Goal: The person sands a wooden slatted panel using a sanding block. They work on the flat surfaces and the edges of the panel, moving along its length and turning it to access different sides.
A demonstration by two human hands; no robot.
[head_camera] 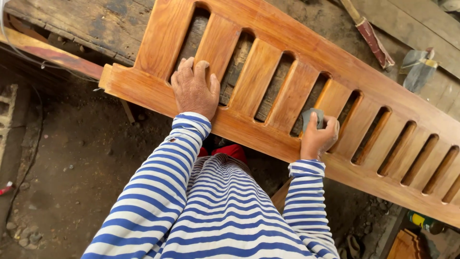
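Sanding a slat of the frame (268, 110): right hand (317, 136) pinching sandpaper (310, 116), left hand (193, 90) spread flat, steadying. Next, probably rubbing along that slat's edge with light, even pressure.

Slatted panel (287, 81): smooth orange-brown wood, slight sheen. Workbench (86, 24): rough weathered wood. Sleeves (158, 192): striped cloth.

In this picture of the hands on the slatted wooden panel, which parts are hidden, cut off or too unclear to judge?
Head view only:
- Slatted wooden panel: its right end is cut off by the frame edge.
- Grey sanding piece: mostly covered by the right hand, so its full shape is unknown.
- Left hand: its palm lies flat on the panel, hiding the wood beneath.
- Workbench: largely hidden under the panel.
- Green and yellow can: partly cut off, too small to identify.
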